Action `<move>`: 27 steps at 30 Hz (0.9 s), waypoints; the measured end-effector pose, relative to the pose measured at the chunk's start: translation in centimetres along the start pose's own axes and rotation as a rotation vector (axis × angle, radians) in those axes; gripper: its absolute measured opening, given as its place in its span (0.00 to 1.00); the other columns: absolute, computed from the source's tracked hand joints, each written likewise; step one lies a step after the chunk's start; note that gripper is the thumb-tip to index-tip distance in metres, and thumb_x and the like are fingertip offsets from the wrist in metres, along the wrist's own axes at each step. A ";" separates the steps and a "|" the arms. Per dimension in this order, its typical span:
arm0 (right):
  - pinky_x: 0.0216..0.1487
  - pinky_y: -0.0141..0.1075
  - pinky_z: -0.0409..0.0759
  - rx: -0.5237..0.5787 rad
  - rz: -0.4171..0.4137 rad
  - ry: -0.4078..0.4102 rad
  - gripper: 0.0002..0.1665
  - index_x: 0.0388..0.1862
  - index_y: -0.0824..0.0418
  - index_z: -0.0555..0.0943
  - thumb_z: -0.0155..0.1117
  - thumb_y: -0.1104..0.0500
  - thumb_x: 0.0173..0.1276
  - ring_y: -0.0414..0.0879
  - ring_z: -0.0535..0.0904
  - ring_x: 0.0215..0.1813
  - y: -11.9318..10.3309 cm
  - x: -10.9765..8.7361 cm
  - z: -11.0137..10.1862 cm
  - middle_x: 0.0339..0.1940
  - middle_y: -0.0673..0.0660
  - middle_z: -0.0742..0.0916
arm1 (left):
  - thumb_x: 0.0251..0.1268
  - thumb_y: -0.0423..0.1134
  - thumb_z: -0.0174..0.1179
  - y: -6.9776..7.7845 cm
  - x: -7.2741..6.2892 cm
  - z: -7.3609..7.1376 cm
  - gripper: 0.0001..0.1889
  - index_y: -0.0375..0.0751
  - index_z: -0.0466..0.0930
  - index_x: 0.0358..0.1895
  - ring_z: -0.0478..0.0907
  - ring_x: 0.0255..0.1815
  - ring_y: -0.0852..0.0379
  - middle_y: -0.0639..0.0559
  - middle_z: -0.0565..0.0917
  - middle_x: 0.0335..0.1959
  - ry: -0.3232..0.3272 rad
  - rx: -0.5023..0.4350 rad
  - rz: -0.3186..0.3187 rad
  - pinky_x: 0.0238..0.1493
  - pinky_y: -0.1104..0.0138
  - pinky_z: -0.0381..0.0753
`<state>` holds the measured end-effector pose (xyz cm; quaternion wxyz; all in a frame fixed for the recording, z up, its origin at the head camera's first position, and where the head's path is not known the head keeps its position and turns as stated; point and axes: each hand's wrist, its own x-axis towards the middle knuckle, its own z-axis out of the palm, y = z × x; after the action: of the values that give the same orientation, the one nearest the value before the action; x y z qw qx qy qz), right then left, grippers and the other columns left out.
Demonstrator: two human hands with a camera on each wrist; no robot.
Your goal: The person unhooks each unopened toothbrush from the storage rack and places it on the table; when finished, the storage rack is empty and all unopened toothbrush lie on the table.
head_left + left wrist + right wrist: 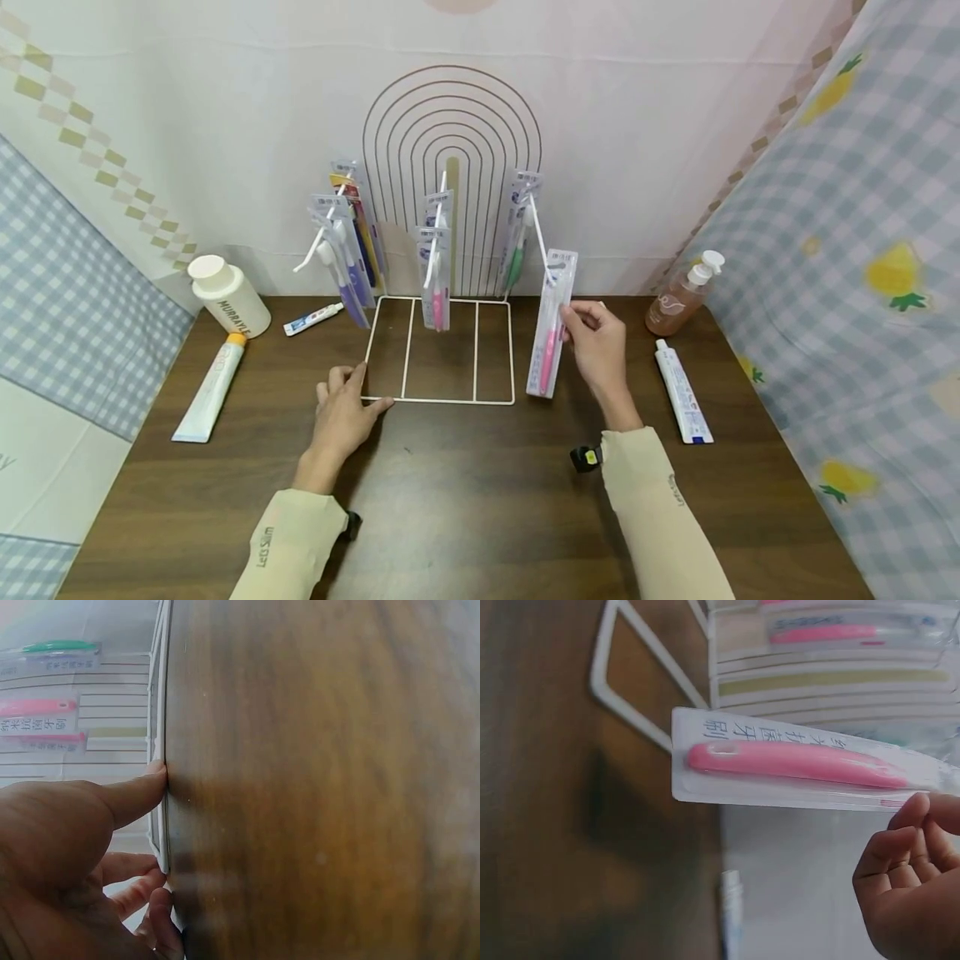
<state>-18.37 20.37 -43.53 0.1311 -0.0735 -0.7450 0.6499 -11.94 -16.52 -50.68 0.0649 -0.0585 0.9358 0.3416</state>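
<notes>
In the head view, my right hand (597, 340) pinches the right edge of a packaged pink toothbrush (548, 362) between thumb and fingertips. The top of that pack overlaps the tip of the rack's right white hook (537, 229). In the right wrist view its pink handle (795, 763) lies behind clear plastic, and its head end runs out of frame. My left hand (345, 417) rests at the front left corner of the white wire rack (438, 401), fingers spread along its base. The left wrist view has the thumb (139, 796) touching the front wire.
More packaged toothbrushes hang on the left hook (318, 242) and middle hook (432, 250); a green one (514, 267) hangs at the right hook's back. Toothpaste tubes (210, 392) (681, 393) (313, 319), a white bottle (232, 302) and a pump bottle (678, 302) flank the rack.
</notes>
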 end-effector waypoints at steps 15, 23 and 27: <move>0.28 0.26 0.73 -0.235 0.258 -0.119 0.16 0.55 0.75 0.91 0.67 0.61 0.86 0.35 0.77 0.27 6.2 -0.4 0.3 0.22 0.44 0.84 | 0.81 0.46 0.72 -0.4 0.0 0.3 0.46 0.29 0.60 0.90 0.61 0.66 0.30 0.29 0.64 0.82 0.001 -0.014 0.019 0.62 0.39 0.72; 0.26 0.32 0.77 -0.363 0.314 -0.182 0.15 0.49 0.70 0.94 0.70 0.59 0.82 0.38 0.80 0.25 9.6 1.1 0.4 0.20 0.48 0.87 | 0.84 0.47 0.69 0.0 -0.1 0.0 0.46 0.31 0.56 0.92 0.60 0.69 0.31 0.31 0.61 0.84 -0.039 -0.001 -0.013 0.65 0.39 0.71; 0.26 0.33 0.77 -0.434 0.333 -0.191 0.11 0.42 0.59 0.97 0.76 0.53 0.78 0.40 0.83 0.25 13.0 2.9 0.1 0.20 0.47 0.90 | 0.84 0.47 0.69 0.0 0.0 0.0 0.46 0.32 0.56 0.92 0.60 0.69 0.31 0.31 0.61 0.84 -0.037 0.004 -0.014 0.66 0.39 0.71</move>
<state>-21.98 23.01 -56.10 -0.0666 -0.1596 -0.8533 0.4919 -11.94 -16.54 -50.68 0.0847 -0.0587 0.9346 0.3405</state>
